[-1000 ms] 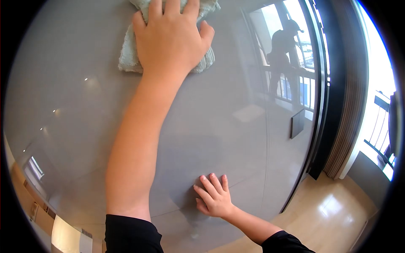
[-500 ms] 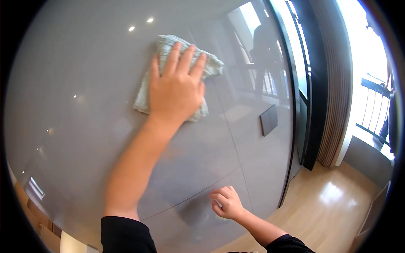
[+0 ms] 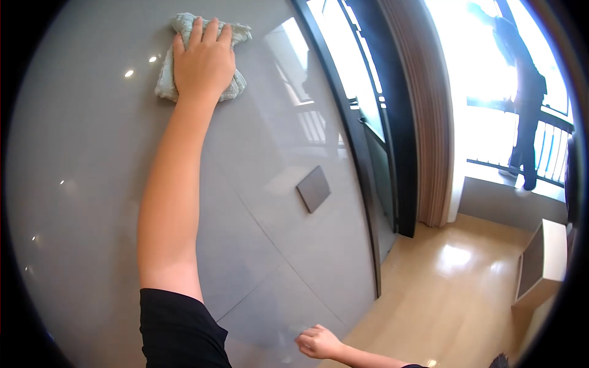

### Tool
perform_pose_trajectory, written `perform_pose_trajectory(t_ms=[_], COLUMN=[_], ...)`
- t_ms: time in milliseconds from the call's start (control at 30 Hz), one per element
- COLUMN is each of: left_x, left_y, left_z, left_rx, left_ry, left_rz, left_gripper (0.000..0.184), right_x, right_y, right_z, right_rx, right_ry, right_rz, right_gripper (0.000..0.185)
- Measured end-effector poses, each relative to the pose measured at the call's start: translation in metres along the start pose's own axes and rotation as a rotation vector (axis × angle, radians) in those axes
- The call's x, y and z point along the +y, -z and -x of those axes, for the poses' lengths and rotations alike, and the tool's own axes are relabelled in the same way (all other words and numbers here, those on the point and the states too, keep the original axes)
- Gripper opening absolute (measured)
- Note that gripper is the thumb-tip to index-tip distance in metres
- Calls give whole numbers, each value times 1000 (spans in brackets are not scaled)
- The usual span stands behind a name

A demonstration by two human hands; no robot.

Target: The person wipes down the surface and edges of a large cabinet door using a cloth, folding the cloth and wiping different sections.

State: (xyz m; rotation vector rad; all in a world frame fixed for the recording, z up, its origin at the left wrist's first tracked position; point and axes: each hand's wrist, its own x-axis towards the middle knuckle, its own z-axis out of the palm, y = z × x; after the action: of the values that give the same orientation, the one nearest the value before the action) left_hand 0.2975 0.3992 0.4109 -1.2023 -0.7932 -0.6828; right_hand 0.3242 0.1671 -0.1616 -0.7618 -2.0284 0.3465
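With fingers spread, my left hand (image 3: 204,66) presses a pale, folded cloth (image 3: 165,80) flat against the glossy grey wall (image 3: 245,147), near the top of the view. The cloth shows around the palm and beyond the fingertips. Low in the view, my right hand (image 3: 319,342) is by the wall's lower part with its fingers curled in. Whether it holds anything is hidden. A dark square plate (image 3: 314,189) is fixed to the wall between the two hands, to the right.
A dark-framed glass door (image 3: 374,147) and a brown curtain (image 3: 429,135) stand right of the wall. Farther right, another person (image 3: 524,98) stands on a ledge by a railing (image 3: 555,150). A box-like piece of furniture (image 3: 543,260) rests on the shiny floor (image 3: 429,270).
The view has turned right, showing more of the window and the other person. My left hand and the cloth moved down, then up again in view. My right hand's spread fingers have curled.
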Motion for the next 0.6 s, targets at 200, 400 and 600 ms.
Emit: perform_pose_trajectory(t_ms=[200,400,600], left_x=[50,60,73], left_y=[4,22,60], left_z=[33,87,167], left_rx=[-66,-37,-88], left_ry=[-100,-116,-154], left_rz=[170,274,335], left_gripper=[43,40,41], right_x=[-18,-38,-76], right_y=[-30,-55,-69], right_z=[13,20,17], right_rx=[-128,-180,-253], right_ry=[64,128,185], right_rz=[-110,-145,-140], right_gripper=[10,7,9])
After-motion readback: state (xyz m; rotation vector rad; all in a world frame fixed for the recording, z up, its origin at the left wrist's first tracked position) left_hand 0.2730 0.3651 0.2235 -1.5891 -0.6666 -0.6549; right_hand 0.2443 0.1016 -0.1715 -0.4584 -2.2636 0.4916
